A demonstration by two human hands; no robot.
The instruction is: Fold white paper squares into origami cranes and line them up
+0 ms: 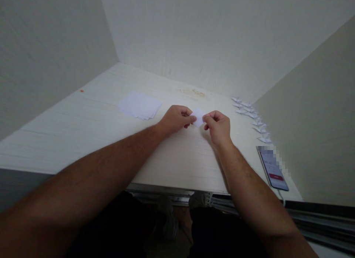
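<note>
Between my two hands is a small piece of white folded paper (198, 116), held a little above the table. My left hand (179, 118) pinches its left edge between thumb and fingers. On the opposite edge, my right hand (218, 124) grips it the same way. The paper looks roughly diamond-shaped; its fold lines are too faint to make out. To the left of my left hand lies a loose stack of white paper sheets (141, 105), its edges uneven.
Several small folded paper figures (260, 128) line the table's right side by the wall. Nearer me, a phone (273, 168) with a cable (281, 197) lies by the right edge. Walls enclose the white table (177, 165) on three sides. A brownish stain (194, 92) marks its back.
</note>
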